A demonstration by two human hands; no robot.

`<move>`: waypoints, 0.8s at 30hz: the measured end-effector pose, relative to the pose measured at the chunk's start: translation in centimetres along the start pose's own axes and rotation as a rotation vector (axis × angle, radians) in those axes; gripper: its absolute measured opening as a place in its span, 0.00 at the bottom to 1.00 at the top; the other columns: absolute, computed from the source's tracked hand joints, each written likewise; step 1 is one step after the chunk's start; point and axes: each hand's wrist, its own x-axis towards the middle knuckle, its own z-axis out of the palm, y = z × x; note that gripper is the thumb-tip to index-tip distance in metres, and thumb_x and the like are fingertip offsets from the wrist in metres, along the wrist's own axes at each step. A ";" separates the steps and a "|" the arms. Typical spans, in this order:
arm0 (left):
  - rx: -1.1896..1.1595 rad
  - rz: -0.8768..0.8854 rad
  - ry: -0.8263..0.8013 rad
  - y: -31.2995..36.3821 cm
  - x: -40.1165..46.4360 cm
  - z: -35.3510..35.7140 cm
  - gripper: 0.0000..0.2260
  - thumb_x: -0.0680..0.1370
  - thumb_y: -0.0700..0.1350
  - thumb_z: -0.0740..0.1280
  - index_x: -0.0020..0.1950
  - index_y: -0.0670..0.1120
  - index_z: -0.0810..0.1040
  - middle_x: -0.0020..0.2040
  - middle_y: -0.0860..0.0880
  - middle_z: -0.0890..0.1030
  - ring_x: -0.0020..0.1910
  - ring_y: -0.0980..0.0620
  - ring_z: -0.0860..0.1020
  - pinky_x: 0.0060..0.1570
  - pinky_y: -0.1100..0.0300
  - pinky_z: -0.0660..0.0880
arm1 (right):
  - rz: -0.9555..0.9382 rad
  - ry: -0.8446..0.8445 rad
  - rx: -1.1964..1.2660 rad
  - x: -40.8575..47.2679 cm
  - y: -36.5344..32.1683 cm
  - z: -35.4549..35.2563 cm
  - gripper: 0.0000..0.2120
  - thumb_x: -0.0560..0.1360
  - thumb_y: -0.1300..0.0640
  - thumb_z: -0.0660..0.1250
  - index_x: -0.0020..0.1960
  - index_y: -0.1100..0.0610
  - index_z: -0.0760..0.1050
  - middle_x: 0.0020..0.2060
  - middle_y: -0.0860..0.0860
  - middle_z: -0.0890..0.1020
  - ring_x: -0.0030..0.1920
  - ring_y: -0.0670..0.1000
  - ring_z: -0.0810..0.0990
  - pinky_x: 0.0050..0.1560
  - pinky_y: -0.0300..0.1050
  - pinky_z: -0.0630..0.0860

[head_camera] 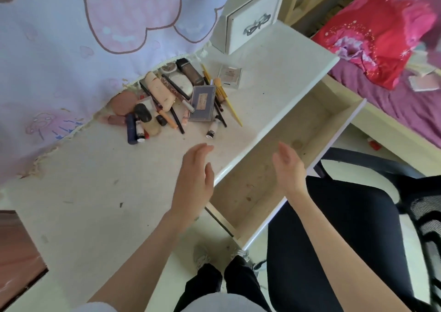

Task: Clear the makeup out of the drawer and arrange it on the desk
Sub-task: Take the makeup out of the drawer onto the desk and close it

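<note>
I see both hands up in mid-air with nothing in them. Left hand [194,180] hovers over the desk [95,192] edge, fingers [202,149] straight and loosely together, palm turned toward the other hand. Right hand [288,168] hangs above the pulled-out drawer [274,168], fingers relaxed and only slightly bent, gripping nothing. The drawer floor shows bare wood with a few stains. The makeup [171,99] sits in a jumbled pile on the desk at eleven o'clock from the left hand, well apart from it: tubes, pencils, a grey palette [202,104], a yellow brush [226,99]. A clear compact [230,76] lies just beside the pile at two o'clock. A dark chair [346,228] stands at four o'clock.
</note>
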 end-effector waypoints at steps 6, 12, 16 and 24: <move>0.198 0.114 -0.589 5.0 -3.3 9.2 0.20 0.82 0.46 0.54 0.73 0.46 0.60 0.72 0.48 0.63 0.71 0.51 0.60 0.70 0.57 0.60 | 0.196 0.016 0.178 0.0 7.2 -5.1 0.20 0.81 0.52 0.53 0.72 0.54 0.65 0.69 0.48 0.70 0.69 0.49 0.67 0.66 0.40 0.63; 0.362 0.094 -0.838 6.8 -5.2 14.1 0.23 0.81 0.46 0.55 0.75 0.47 0.54 0.64 0.44 0.70 0.56 0.48 0.73 0.50 0.60 0.69 | 0.366 -0.160 0.384 1.7 11.6 -5.4 0.18 0.80 0.51 0.53 0.66 0.54 0.69 0.56 0.53 0.77 0.61 0.55 0.75 0.66 0.52 0.69; 0.387 -0.001 -0.744 7.9 -4.5 15.4 0.19 0.79 0.44 0.59 0.69 0.42 0.61 0.59 0.43 0.71 0.46 0.47 0.75 0.41 0.59 0.70 | 0.408 -0.239 0.598 2.2 12.9 -5.2 0.20 0.77 0.53 0.53 0.64 0.62 0.68 0.62 0.63 0.72 0.65 0.63 0.68 0.66 0.60 0.68; 0.493 0.060 -0.636 7.5 -3.1 17.3 0.09 0.77 0.43 0.63 0.55 0.40 0.73 0.47 0.43 0.75 0.39 0.48 0.72 0.37 0.57 0.66 | 0.406 -0.281 0.840 3.2 15.7 -4.5 0.26 0.80 0.44 0.52 0.71 0.59 0.63 0.69 0.53 0.70 0.69 0.52 0.68 0.64 0.47 0.67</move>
